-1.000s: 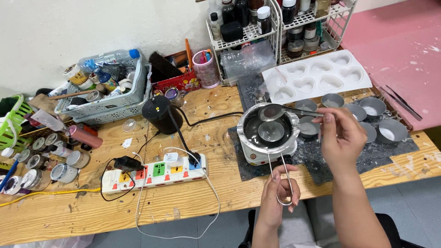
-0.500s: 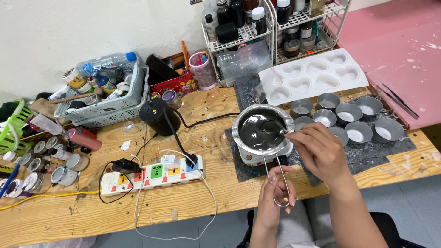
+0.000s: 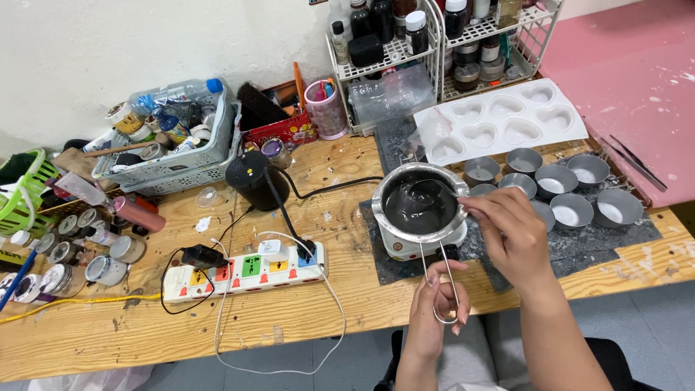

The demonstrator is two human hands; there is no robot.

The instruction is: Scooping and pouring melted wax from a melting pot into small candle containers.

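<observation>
Small round steel melting pot [image 3: 420, 206] of dark liquid, sitting on white electric warmer [image 3: 405, 247]. Steadied by left hand [image 3: 439, 311] pinching wire loop handle [image 3: 443, 286] (probably hot, sloshy, rigid). Right hand [image 3: 510, 235] pinching metal spoon [image 3: 434, 190], dipped in.

Red printed box [image 3: 279, 129] by the wall beside pink cup [image 3: 325, 108]; labelled dark bottles [image 3: 415, 29] on white wire rack [image 3: 463, 43].

Silver melting pot [image 3: 420, 206] holds dark grey liquid (glossy); heart mould [image 3: 503, 119] white; counter [image 3: 289, 318] pale wood; power strip [image 3: 242, 271] multicoloured.
</observation>
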